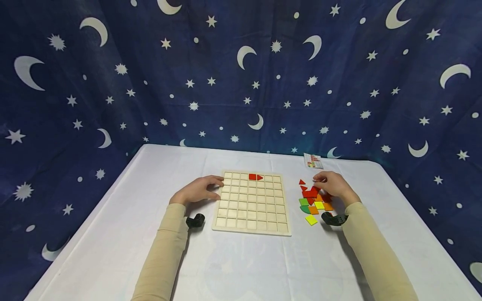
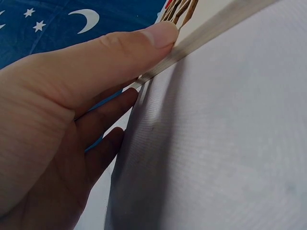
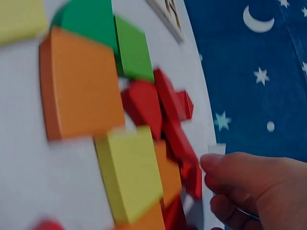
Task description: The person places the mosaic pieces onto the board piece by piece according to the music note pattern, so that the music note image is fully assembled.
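A square wooden grid board (image 1: 250, 205) lies flat on the table. In its top row sit a red square block (image 1: 252, 177) and, beside it, a red triangle block (image 1: 260, 177). My left hand (image 1: 199, 190) rests along the board's left edge; the left wrist view shows the thumb (image 2: 160, 36) touching the rim. My right hand (image 1: 334, 184) hovers over the far side of a pile of coloured blocks, fingers bent. In the right wrist view the thumb tip (image 3: 208, 163) is close beside a red block (image 3: 193, 179), and no block shows between the fingers.
The pile holds orange blocks (image 3: 86, 86), a yellow square (image 3: 132, 172), a light green square (image 3: 134, 50) and a green curved block (image 3: 91, 21). Nearer lies a separate yellow square (image 1: 311, 220). A printed pattern card (image 1: 313, 161) lies at the table's back. A starry curtain (image 1: 226, 75) hangs behind.
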Available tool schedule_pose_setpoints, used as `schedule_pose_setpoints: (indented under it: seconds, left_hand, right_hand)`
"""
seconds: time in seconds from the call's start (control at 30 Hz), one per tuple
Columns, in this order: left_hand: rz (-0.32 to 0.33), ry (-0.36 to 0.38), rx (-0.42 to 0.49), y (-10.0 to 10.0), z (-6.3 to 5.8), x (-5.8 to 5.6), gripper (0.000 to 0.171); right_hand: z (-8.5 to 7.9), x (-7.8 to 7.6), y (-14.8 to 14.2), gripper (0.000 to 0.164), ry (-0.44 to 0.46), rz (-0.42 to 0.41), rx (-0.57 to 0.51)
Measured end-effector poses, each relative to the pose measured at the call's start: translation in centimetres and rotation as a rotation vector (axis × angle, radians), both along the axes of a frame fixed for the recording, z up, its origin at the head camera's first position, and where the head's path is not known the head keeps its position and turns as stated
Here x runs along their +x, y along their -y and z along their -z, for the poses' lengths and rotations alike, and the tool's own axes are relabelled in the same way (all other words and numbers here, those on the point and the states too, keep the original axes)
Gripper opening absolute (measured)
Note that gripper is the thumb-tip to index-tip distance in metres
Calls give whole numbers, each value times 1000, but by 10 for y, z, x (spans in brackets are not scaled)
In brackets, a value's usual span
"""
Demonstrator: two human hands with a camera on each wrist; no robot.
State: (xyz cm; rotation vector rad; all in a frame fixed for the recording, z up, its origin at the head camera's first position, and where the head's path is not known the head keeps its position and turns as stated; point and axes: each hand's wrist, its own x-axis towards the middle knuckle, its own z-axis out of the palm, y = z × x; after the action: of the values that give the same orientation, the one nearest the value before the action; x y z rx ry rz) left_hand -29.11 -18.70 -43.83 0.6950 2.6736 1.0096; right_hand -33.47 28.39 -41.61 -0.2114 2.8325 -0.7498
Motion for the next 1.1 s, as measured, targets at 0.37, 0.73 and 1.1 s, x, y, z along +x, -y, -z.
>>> schedule_pose_setpoints:
  seconds: [0.37,0.73,1.1]
  left_hand:
    - [3,-3,1,0,-1,1,48]
    - [12,-30,-10,0,-1,2,47]
    - [16,-25,-2,0,-2,1,46]
  right_hand:
    - [-5,1,-15,41,114,-1,5]
    - [3,0,-12,42,92,2,4]
    - [6,1,-7,44,46,6,3]
